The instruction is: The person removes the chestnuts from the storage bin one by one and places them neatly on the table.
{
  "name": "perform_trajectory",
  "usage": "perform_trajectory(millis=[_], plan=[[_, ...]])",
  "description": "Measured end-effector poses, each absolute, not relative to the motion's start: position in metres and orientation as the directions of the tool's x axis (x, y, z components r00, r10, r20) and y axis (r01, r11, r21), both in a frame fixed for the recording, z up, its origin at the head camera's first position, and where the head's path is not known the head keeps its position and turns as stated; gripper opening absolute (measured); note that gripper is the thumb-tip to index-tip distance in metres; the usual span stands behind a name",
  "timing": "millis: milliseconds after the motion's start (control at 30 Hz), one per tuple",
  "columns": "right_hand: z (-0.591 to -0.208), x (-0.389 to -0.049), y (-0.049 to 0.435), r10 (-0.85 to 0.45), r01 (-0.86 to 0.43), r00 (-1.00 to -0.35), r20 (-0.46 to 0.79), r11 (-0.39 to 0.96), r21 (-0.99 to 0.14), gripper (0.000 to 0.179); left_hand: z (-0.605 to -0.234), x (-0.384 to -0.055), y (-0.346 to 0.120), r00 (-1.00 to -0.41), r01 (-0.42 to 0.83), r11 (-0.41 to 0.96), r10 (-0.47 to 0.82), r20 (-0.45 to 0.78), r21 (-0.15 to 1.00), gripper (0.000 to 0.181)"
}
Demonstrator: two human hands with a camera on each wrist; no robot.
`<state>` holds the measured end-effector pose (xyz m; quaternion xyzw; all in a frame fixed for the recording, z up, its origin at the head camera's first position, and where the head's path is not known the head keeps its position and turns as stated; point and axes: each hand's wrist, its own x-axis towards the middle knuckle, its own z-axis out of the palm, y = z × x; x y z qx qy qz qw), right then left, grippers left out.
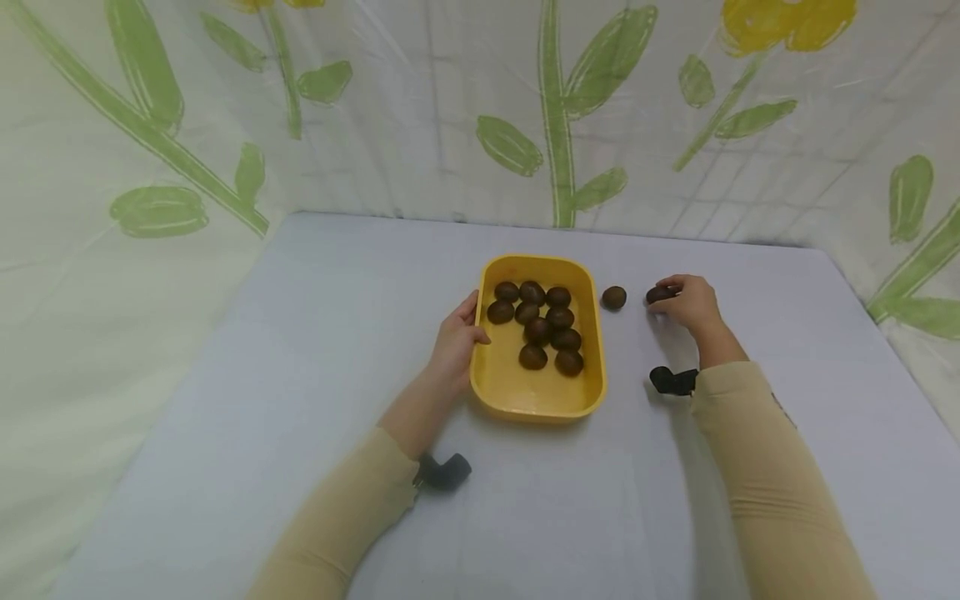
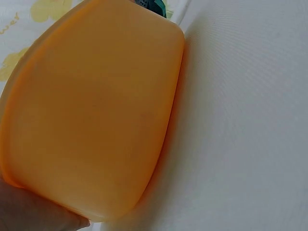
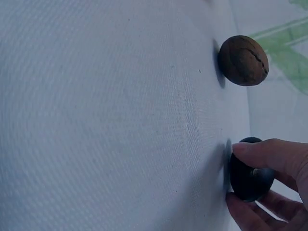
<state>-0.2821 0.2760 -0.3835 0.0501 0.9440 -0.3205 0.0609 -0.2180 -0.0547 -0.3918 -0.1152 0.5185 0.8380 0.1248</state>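
My left hand [image 1: 454,342] grips the left wall of a yellow plastic tub [image 1: 600,367], its thumb hooked over the rim. In the left wrist view the tub's outer side [image 2: 96,106] fills much of the picture. Several dark brown, nut-like balls [image 1: 537,331] lie inside, mostly toward the far end and the right. To the right of the tub, my right hand [image 1: 692,304] pinches a dark ball [image 3: 250,173] between thumb and fingers, low at the table. Between tub and hand sits another brown ball [image 1: 614,297]; a crack shows on it in the right wrist view.
A white cloth covers the table [image 1: 315,333]. Behind it hangs a pale curtain [image 1: 420,125] printed with green stems and yellow flowers. Black wrist cameras stick out below each hand, the left one [image 1: 446,472] and the right one [image 1: 671,381].
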Motion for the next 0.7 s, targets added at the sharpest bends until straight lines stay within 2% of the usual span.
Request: perform_trajectory(millis=[700], plan=[[-0.3756,-0.2851,0.2788,0.006,0.151,-0.966,-0.259,0.826,-0.544,0.059,-0.3909,-0.2175,-0.054,-0.943,-0.327,-0.417,0.078,-0.325,0.848,0.082]])
